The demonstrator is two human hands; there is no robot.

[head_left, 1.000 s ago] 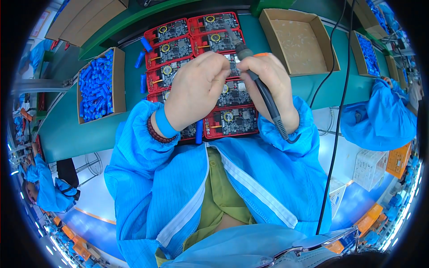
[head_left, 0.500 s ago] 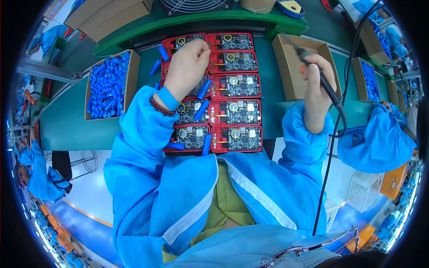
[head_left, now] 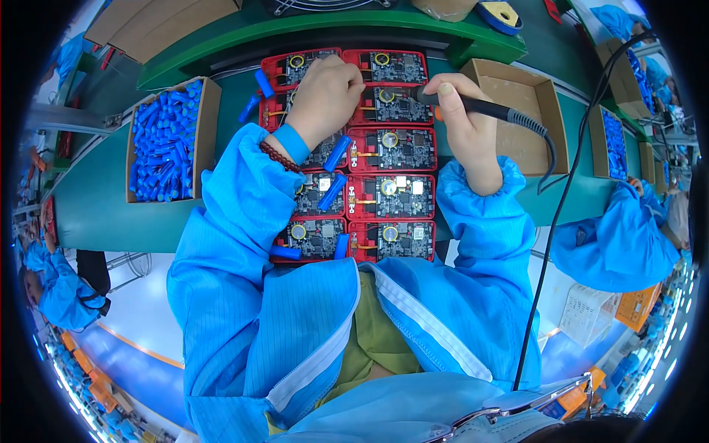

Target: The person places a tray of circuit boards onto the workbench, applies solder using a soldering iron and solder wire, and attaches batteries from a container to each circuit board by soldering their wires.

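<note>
My right hand (head_left: 473,133) grips a black soldering iron (head_left: 487,109) by its handle, its front end pointing left over the right column of red cases. My left hand (head_left: 325,100) is closed, fingertips bent down over the upper left cases; whatever it pinches is hidden beneath it. Two columns of red cases (head_left: 349,151) lie side by side, each holding a dark circuit board (head_left: 406,151) with a round yellow-rimmed part. Loose blue cylindrical batteries lie on the left column, among them one battery (head_left: 337,153) just below my left hand and another battery (head_left: 332,192) nearer me.
At the left, a cardboard box (head_left: 208,136) is full of blue batteries. Another cardboard box (head_left: 550,122) stands right of my right hand. A green shelf edge (head_left: 332,33) runs behind the cases. The iron's black cable (head_left: 550,229) hangs at the right, near a co-worker's blue sleeve (head_left: 620,240).
My right hand has moved left and lowered the soldering iron from above the right box to the upper right cases. My left hand has shifted slightly right, still closed.
</note>
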